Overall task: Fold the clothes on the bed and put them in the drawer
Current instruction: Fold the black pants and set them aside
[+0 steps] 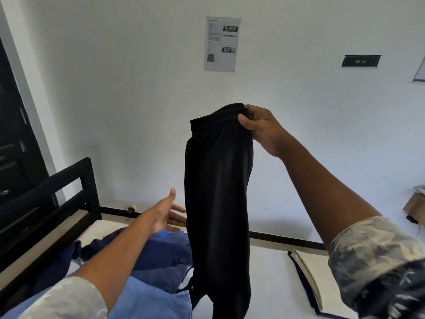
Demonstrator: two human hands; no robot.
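My right hand (259, 128) is raised and pinches the top edge of a black garment (218, 203), which hangs straight down over the bed (269, 268). Lower and to the left, my left hand (166, 215) reaches toward the hanging cloth with straight fingers, its fingertips at the garment's left edge; it holds nothing. Under it a heap of blue clothes (156, 268) lies on the white mattress, dark navy on top and lighter blue nearer me.
A folded beige cloth with dark trim (308, 277) lies on the bed at the right. The black bed frame (53, 199) stands at the left, with a dark door (11, 139) behind it. A cardboard box (416, 208) sits at the right edge. The white wall carries a paper sheet (222, 43).
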